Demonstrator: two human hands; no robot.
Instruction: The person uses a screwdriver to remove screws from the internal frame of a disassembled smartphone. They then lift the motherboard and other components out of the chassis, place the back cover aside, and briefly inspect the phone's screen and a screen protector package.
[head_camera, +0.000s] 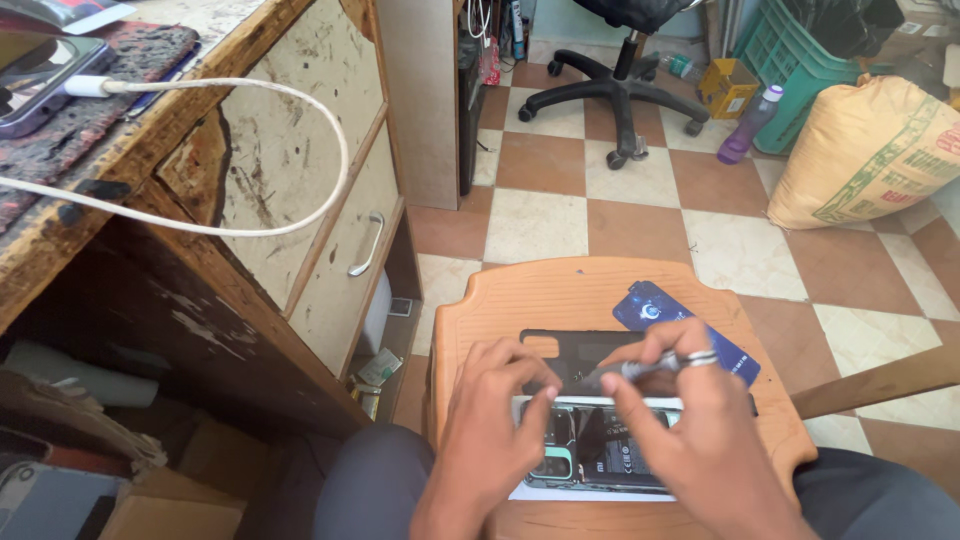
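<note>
The opened phone (600, 450), back cover off and its dark insides and teal parts showing, lies under both hands on a wooden stool (480, 320), close to its near edge. The right hand (700, 420) pinches a slim metal tool (625, 373); the left hand (495, 410) presses fingertips down, gripping nothing. Just beyond them lie a black back cover (570, 348) and blue card (655, 305). The hands hide much of the phone.

Left hand (497, 415) spread flat; right hand (690, 420) has its fingers (655, 355) pinched.
</note>
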